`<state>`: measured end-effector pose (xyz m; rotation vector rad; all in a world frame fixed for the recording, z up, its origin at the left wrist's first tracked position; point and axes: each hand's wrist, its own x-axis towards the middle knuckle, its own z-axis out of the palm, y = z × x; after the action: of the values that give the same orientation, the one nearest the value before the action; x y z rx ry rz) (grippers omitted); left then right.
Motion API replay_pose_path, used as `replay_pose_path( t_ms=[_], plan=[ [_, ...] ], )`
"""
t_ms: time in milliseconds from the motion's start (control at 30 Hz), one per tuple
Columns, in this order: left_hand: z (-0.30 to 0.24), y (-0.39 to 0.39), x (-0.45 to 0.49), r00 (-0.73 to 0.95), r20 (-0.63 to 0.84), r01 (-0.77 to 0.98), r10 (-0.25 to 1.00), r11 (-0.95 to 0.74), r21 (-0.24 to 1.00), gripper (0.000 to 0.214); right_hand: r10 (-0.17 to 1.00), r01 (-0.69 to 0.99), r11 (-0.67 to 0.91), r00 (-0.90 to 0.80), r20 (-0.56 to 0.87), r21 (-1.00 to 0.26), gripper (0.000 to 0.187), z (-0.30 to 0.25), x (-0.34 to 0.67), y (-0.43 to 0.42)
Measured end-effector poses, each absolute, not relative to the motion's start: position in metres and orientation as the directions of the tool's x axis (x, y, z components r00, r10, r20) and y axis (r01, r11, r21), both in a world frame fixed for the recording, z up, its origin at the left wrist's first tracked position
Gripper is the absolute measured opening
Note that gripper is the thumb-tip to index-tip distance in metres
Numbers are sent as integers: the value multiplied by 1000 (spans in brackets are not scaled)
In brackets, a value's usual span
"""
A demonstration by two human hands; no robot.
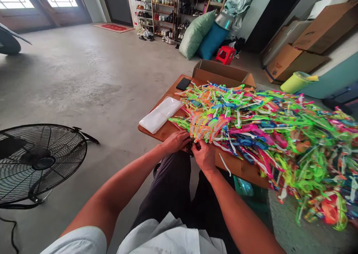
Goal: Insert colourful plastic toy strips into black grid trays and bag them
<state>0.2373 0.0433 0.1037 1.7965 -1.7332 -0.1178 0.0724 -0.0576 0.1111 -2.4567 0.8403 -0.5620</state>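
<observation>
My left hand (177,141) is at the table's near edge, its fingers bent together beside a small dark patterned piece (190,148). Close on its right, my right hand (204,155) has thumb and fingers pinched at the same spot. What lies between the fingertips is too small to make out. Just beyond both hands is a row of orange, pink and yellow plastic pieces (207,126) with pale strips. Behind and to the right spreads a large heap of bright plastic pieces (257,116), mostly green, pink and blue.
A stack of clear plastic bags (160,114) and a phone (183,83) lie on the wooden table (156,136). An open cardboard box (220,75) stands behind the heap. A black floor fan (43,162) is at left. One white strip (224,164) hangs near the table edge.
</observation>
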Motion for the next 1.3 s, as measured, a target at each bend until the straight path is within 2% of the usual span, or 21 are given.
replay_pose_path(
  t_ms=[367, 500, 600, 667, 733, 867, 933, 1000, 1067, 1133, 1233, 1300],
  plan=[
    [108, 46, 236, 166, 349, -823, -922, 65, 564, 30, -709, -614, -674, 694, 126, -411, 17, 124, 81, -43],
    [109, 45, 236, 152, 337, -832, -929, 64, 551, 30, -735, -675, -647, 676, 52, -355, 18, 130, 86, -39],
    [111, 45, 233, 173, 341, -853, -924, 33, 521, 32, -696, -644, -672, 718, 15, -366, 20, 141, 84, -34],
    [112, 47, 230, 214, 350, -859, -912, -5, 512, 30, -664, -595, -692, 747, 35, -408, 21, 151, 74, -37],
    [113, 53, 224, 284, 362, -846, -888, -55, 530, 24, -684, -579, -676, 723, 95, -455, 21, 161, 56, -48],
    [119, 71, 199, 515, 459, -796, -724, -205, 570, 19, -857, -736, -508, 486, 172, -447, 21, 166, 1, -102],
    [130, 68, 178, 480, 518, -830, -708, -174, 530, 15, -874, -783, -483, 461, 156, -391, 22, 161, -20, -131],
    [145, 48, 153, 295, 530, -888, -795, -23, 459, 15, -856, -787, -510, 505, 112, -346, 28, 153, -29, -154],
    [161, 12, 130, 98, 484, -914, -869, 114, 390, 22, -829, -773, -542, 555, 63, -329, 32, 148, -26, -168],
    [173, -32, 112, 31, 358, -942, -933, 92, 321, 27, -811, -758, -561, 585, 33, -332, 29, 146, -21, -176],
    [179, -88, 101, 181, 129, -966, -975, -151, 212, 30, -814, -734, -545, 578, 48, -406, 19, 152, -23, -186],
    [176, -110, 102, 240, 54, -961, -969, -229, 156, 29, -850, -725, -485, 522, 69, -489, 21, 157, -37, -194]
  ],
)
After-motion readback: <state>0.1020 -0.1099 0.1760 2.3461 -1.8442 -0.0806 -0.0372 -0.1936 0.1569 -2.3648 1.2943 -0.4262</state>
